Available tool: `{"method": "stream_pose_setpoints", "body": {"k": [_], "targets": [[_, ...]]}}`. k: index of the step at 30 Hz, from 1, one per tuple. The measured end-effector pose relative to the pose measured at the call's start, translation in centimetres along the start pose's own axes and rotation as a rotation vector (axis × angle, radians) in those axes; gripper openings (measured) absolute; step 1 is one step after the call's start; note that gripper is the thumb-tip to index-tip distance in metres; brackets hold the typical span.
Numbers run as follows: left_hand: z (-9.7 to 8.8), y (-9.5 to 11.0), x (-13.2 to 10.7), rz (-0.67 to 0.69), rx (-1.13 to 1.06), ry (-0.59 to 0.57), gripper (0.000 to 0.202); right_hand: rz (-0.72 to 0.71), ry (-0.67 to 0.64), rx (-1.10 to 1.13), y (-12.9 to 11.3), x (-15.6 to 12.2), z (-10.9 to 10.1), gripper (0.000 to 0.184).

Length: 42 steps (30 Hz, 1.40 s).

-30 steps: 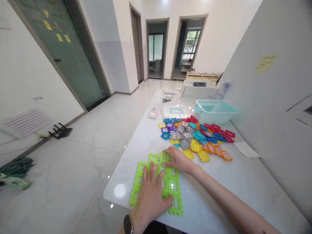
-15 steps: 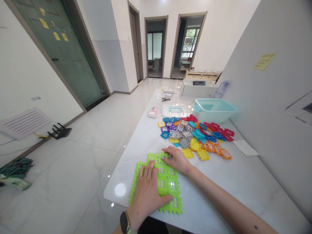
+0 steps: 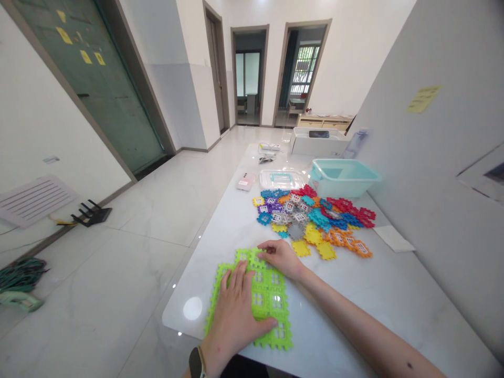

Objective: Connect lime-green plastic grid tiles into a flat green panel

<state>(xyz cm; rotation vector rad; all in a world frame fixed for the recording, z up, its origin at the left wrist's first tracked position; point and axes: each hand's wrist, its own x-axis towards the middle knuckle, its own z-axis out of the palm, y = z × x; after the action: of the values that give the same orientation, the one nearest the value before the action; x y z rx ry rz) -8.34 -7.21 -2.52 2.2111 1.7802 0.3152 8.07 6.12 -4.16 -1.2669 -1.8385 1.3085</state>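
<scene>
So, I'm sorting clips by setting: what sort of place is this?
Probably a flat or small office, though I can't be sure. A wifi router sits on the polished tile floor, doorways open onto further rooms, and yellow sticky notes cover a green door.

Standing here, the room looks bright and evenly lit from overhead, with a barred window [image 3: 304, 67] glowing at the far end. A round white glare [image 3: 192, 308] sits on the glossy desk [image 3: 354, 310], while the left hand [image 3: 234, 320] and right hand [image 3: 281, 258] throw only faint, soft shadows. The wide lens slants the green door [image 3: 106, 79] and right wall [image 3: 441, 210] sharply at the edges, and far details look slightly soft
</scene>
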Motion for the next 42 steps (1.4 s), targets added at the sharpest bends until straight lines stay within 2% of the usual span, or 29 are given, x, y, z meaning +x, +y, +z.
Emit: {"method": "stream_pose_setpoints", "body": {"k": [4, 8, 21, 26, 30, 33, 42], "targets": [[-0.4, 0.1, 0.1, -0.015, 0.001, -0.049, 0.099, -0.095, -0.042, -0.180, -0.8, 0.3, -0.1, 0.022], [-1.0, 0.3, 0.3, -0.037, 0.001, -0.106, 0.103, -0.114, -0.031, -0.241, -1.0, 0.6, -0.3, 0.023], [-1.8, 0.6, 1.1, -0.007, 0.029, -0.147, 0.111, -0.196, -0.046, -0.521, -2.5, 0.0, -1.0, 0.014], [-1.9, 0.5, 1.3, 0.026, 0.042, -0.148, 0.108, -0.191, -0.043, -0.464, -2.0, 0.3, -1.0, 0.013], [-1.5, 0.2, 0.8, 0.044, 0.028, -0.088, 0.091, -0.126, -0.067, -0.228, -1.1, 0.9, -1.1, 0.014], [-1.1, 0.0, 0.6, 0.049, 0.033, -0.057, 0.087, -0.104, -0.069, -0.092, -0.4, 1.3, -1.3, 0.017], [-0.8, -0.2, 0.6, 0.062, 0.024, -0.052, 0.090, -0.084, -0.075, -0.123, -0.8, 1.1, -1.3, 0.015]]}}
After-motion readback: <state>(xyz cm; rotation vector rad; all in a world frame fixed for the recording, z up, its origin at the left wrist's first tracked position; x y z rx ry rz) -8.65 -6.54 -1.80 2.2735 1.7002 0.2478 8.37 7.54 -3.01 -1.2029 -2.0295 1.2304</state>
